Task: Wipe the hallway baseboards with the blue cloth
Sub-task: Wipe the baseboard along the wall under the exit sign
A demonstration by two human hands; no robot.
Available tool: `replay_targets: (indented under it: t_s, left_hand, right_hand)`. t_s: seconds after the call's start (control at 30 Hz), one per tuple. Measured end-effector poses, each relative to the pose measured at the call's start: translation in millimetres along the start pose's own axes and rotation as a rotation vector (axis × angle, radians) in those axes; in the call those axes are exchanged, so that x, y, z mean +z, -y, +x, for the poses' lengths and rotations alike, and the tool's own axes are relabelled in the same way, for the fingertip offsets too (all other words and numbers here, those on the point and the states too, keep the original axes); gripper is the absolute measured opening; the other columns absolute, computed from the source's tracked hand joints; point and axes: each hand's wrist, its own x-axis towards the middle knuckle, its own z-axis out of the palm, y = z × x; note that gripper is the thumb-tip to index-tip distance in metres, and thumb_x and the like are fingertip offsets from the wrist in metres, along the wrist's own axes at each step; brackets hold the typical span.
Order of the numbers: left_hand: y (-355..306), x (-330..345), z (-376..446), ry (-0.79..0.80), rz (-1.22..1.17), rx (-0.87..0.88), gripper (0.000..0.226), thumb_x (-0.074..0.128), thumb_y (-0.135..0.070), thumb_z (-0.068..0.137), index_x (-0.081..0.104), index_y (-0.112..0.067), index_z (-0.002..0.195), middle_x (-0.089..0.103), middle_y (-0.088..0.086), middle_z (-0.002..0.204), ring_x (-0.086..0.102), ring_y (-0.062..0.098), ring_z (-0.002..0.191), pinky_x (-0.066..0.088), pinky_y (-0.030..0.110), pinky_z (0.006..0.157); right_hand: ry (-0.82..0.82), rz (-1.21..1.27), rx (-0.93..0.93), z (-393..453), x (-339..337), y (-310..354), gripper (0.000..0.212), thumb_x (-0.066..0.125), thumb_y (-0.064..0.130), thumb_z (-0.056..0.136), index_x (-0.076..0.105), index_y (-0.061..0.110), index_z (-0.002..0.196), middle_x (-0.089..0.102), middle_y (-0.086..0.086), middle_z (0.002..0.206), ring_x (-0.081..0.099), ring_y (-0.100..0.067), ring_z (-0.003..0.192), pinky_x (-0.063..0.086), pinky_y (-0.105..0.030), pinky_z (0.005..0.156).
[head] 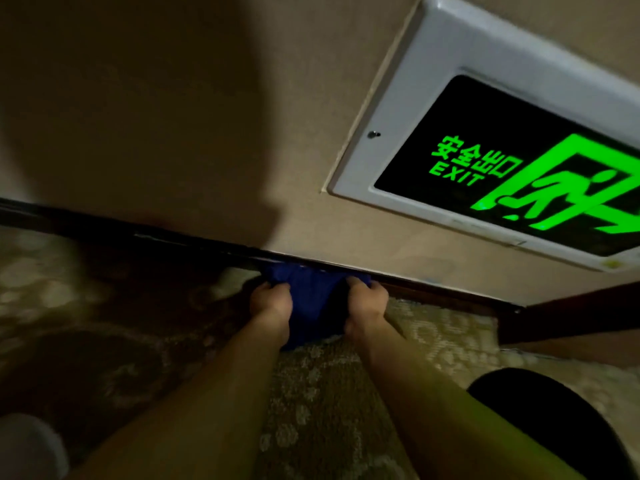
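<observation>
Head view looks down along two bare forearms to a dark blue soft fabric cloth bunched against the dark brown wooden baseboard where the beige wall meets the patterned beige-and-brown carpet. Left hand has its grip curled into the cloth's left edge, and right hand pinches the right edge, so the fabric is spread between them with its upper part pressed onto the top of the trim. Cloth of this kind looks light, limp and easily crumpled; it should slide readily along smooth wood but will fold on itself unless kept taut, so holding it at both side edges, as here, seems the sensible place. A white-framed, green-lit exit sign is set low in the wall to the right, and the baseboard turns a corner just past the right hand. Lighting is dim, so dust on the trim cannot be judged
</observation>
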Motion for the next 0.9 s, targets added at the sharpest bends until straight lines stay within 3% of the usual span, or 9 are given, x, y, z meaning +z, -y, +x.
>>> replay_targets:
  t_s: [0.13,0.2,0.33,0.4,0.47,0.53,0.67,0.8,0.9]
  left_hand:
    - [-1.6,6.5,-8.8,-0.149,-0.092,-0.044,0.041,0.042,-0.012,0.102,0.047,-0.001,0.141,0.047,0.019,0.147,0.046,0.036,0.133,0.037,0.039,0.108]
    - [-6.4,2.4,-10.9,-0.269,-0.074,0.064,0.037,0.046,-0.011,0.099,0.056,0.0,0.133,0.055,0.021,0.138,0.053,0.038,0.125,0.042,0.04,0.105]
    - [-6.0,-7.9,-14.3,-0.384,-0.004,0.174,0.034,0.046,-0.01,0.097,0.06,0.003,0.126,0.058,0.027,0.13,0.054,0.039,0.121,0.038,0.038,0.105]
    - [-1.0,-11.6,-6.1,-0.372,-0.065,0.111,0.038,0.045,-0.01,0.099,0.053,0.003,0.134,0.053,0.026,0.138,0.05,0.04,0.126,0.038,0.039,0.105]
    - [4.3,-15.1,-1.0,-0.224,-0.004,-0.008,0.042,0.043,-0.013,0.102,0.046,0.001,0.141,0.047,0.022,0.145,0.046,0.038,0.132,0.038,0.04,0.106]
    - [4.5,-18.7,0.7,-0.127,-0.007,-0.023,0.039,0.047,-0.013,0.101,0.051,-0.002,0.138,0.051,0.019,0.143,0.049,0.037,0.129,0.04,0.04,0.105]
    - [-2.2,-21.5,-1.2,-0.176,-0.195,0.024,0.036,0.049,-0.007,0.099,0.055,0.0,0.133,0.056,0.019,0.136,0.054,0.036,0.125,0.043,0.04,0.103]
    - [2.0,-45.0,-6.2,-0.321,0.018,0.132,0.042,0.046,-0.018,0.101,0.05,-0.008,0.142,0.051,0.021,0.142,0.049,0.041,0.128,0.039,0.047,0.109]
    - [4.8,-60.6,-5.7,-0.263,0.171,0.203,0.047,0.047,-0.021,0.102,0.043,-0.007,0.146,0.042,0.02,0.15,0.039,0.039,0.137,0.031,0.043,0.112]
  right_hand:
    - [-0.14,0.004,-0.037,-18.4,21.6,12.8,0.031,0.056,0.019,0.092,0.056,0.006,0.12,0.061,-0.016,0.119,0.059,-0.034,0.108,0.048,-0.047,0.099]
    - [-0.176,0.025,-0.012,-23.0,29.9,14.8,0.039,0.054,0.02,0.093,0.05,0.006,0.129,0.058,-0.016,0.124,0.057,-0.034,0.111,0.047,-0.045,0.101]
    - [-0.068,0.044,0.028,-32.7,44.9,5.4,0.031,0.055,0.019,0.092,0.052,0.008,0.12,0.06,-0.015,0.12,0.059,-0.033,0.107,0.049,-0.047,0.099]
    - [0.059,0.01,0.052,-32.2,41.3,2.6,0.011,0.06,0.017,0.09,0.056,0.01,0.098,0.064,-0.017,0.11,0.061,-0.033,0.1,0.052,-0.049,0.094]
    - [0.051,-0.055,0.057,-24.7,30.6,2.3,0.009,0.064,0.015,0.087,0.057,0.009,0.09,0.065,-0.018,0.107,0.062,-0.033,0.097,0.053,-0.048,0.092]
    - [-0.067,-0.034,0.043,-16.9,24.0,2.8,0.016,0.062,0.014,0.088,0.059,0.006,0.101,0.063,-0.017,0.109,0.061,-0.034,0.1,0.052,-0.042,0.093]
    - [-0.239,-0.009,0.013,-29.1,47.1,-0.9,0.031,0.055,0.017,0.09,0.056,0.008,0.119,0.062,-0.017,0.118,0.059,-0.037,0.108,0.048,-0.045,0.099]
    - [-0.009,-0.205,-0.044,-45.3,77.9,-9.2,0.02,0.065,0.02,0.085,0.062,0.011,0.103,0.066,-0.016,0.111,0.062,-0.032,0.102,0.05,-0.046,0.096]
    - [0.041,-0.304,-0.055,-37.9,66.4,0.3,0.011,0.071,0.019,0.08,0.061,0.016,0.08,0.068,-0.017,0.107,0.064,-0.031,0.097,0.053,-0.043,0.093]
